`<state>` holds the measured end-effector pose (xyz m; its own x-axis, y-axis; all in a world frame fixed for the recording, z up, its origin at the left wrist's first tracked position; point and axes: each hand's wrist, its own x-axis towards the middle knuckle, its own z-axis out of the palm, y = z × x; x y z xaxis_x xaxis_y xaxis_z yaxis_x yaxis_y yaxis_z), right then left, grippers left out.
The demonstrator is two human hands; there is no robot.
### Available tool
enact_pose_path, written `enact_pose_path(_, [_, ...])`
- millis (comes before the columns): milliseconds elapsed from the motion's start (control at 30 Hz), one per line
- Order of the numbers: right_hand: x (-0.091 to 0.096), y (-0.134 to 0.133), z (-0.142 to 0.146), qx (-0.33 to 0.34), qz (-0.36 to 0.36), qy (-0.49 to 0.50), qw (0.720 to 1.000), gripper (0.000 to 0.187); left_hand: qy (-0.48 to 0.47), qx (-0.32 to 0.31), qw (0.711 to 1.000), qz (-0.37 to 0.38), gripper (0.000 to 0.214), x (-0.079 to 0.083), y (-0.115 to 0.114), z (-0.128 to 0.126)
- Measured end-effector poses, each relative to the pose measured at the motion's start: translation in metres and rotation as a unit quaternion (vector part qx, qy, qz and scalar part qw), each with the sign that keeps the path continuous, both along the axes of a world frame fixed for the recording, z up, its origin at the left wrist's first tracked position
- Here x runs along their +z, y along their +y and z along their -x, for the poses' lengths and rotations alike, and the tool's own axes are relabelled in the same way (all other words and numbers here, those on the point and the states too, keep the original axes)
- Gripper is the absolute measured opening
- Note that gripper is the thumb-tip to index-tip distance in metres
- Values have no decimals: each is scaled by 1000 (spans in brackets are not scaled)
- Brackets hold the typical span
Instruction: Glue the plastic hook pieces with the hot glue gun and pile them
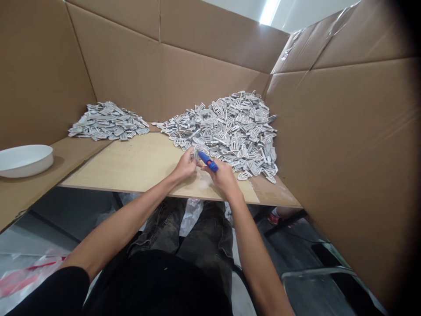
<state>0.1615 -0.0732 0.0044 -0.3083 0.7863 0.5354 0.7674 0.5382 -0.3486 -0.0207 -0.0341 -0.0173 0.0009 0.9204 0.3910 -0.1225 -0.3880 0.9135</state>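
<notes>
My right hand [224, 175] is closed round a blue hand tool [208, 161] with a bit of orange on it; its exact kind I cannot make out. The tool's tip points up and left, at a small grey-white buckle-like piece [196, 153]. Pinched in the fingers of my left hand [186, 166], that piece sits just above the table [138, 162]. Directly behind both hands spreads a large heap of similar grey-white slotted pieces [226, 127]. A smaller pile of grey-white pieces [110, 120] lies at the back left.
Cardboard walls [210, 72] enclose the table at the back and both sides. A white round bowl [26, 160] stands at the far left. Below the front edge are my legs [204, 237], and a red shoe [273, 218] shows under the table at the right.
</notes>
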Motion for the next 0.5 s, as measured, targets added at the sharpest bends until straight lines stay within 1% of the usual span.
enact_pose_path(100, [3,-8,10,-39,-21,-86,995,11,1,18,1000,-7,38,3,-4,2])
enact_pose_path(167, [4,-11,15,-77,-41,-123,989,14,-11,7,1000,8,38,6,-7,1])
enact_pose_path(233, [5,-12,17,-119,-63,-121,984,19,-38,-16,999,32,40,8,-8,-2])
enact_pose_path(300, [6,-9,14,-131,-86,-74,985,19,-68,-38,995,60,42,10,-7,-5])
enact_pose_path(367, [7,-5,5,-100,-101,3,990,17,-86,-49,991,87,40,11,-4,-7])
enact_pose_path(400, [7,-3,0,-80,-99,49,991,20,-86,-53,990,97,39,12,-3,-7])
enact_pose_path(433, [8,-1,-5,-63,-84,97,990,25,-84,-56,990,102,37,13,-2,-7])
enact_pose_path(500, [9,3,-15,-42,-25,186,981,38,-75,-61,990,102,31,14,-1,-6])
